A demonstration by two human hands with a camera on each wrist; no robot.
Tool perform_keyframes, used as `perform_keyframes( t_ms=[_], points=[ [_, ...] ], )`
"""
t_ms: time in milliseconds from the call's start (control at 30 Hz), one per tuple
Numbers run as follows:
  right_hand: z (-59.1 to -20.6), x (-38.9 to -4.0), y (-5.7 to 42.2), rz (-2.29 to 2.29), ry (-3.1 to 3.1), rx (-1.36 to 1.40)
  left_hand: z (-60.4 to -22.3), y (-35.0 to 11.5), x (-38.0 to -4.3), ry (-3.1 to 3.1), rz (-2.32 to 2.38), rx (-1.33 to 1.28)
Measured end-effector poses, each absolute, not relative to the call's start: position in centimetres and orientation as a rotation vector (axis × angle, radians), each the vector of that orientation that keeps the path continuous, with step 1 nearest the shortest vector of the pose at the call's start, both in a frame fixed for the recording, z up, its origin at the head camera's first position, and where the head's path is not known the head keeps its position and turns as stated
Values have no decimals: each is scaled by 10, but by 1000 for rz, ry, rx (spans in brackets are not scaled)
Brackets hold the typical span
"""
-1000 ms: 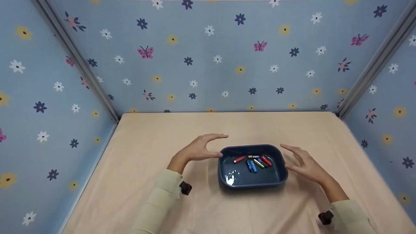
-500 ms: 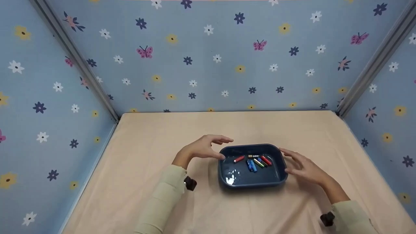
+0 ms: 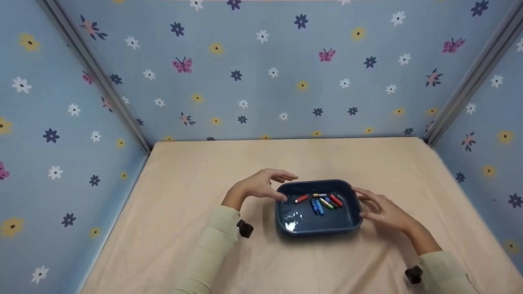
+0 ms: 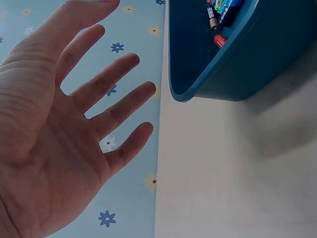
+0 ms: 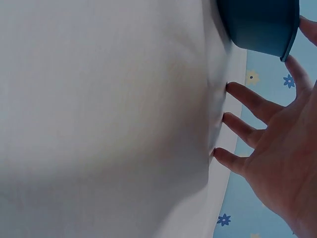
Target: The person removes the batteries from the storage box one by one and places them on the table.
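A dark blue rectangular tub (image 3: pixel 322 233) stands on the cloth. Inside lie several small cylindrical batteries: a red one (image 3: pixel 301 199) at the left, a blue pair (image 3: pixel 317 207) and another red one (image 3: pixel 336 200) grouped to the right. My left hand (image 3: pixel 261 185) is at the tub's back left corner, fingers spread, its thumb overlapping the left rim in the head view. In the left wrist view its palm and straight fingers hold nothing. At the right side, my right hand (image 3: pixel 386 210) has its thumb and index fingertips right at the rim, the other fingers extended beside the wall.
A pale peach cloth (image 3: pixel 196 175) covers the table. Blue panels (image 3: pixel 261 102) with flowers and butterflies enclose the back and both sides, joined by grey metal posts (image 3: pixel 470 77). A small black device (image 3: pixel 245 228) sits on the left wrist, another (image 3: pixel 414 274) on the right.
My left hand has moved right and slightly inward, its thumb now over the tub's left rim. The right hand has closed in on the right rim. Tub and batteries stay in place.
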State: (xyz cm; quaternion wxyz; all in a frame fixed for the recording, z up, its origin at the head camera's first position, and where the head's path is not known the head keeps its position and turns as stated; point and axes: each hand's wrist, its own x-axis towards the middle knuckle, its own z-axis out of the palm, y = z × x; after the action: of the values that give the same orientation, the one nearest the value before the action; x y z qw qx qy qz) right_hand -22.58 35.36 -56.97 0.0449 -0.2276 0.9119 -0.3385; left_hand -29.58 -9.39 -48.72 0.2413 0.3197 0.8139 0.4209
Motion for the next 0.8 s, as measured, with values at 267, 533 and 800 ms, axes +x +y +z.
perform_keyframes(
  t_ms=[267,533,800],
  points=[
    [-570,-228,354,-1071,2745,-747,-483,-88,-295,2235,1135,877],
    [-571,-229,354,-1105,2721,-774,-477,-76,-295,2194,1009,846],
    [-570,-229,354,-1090,2722,-741,-477,-59,-297,2183,900,830]
  ],
)
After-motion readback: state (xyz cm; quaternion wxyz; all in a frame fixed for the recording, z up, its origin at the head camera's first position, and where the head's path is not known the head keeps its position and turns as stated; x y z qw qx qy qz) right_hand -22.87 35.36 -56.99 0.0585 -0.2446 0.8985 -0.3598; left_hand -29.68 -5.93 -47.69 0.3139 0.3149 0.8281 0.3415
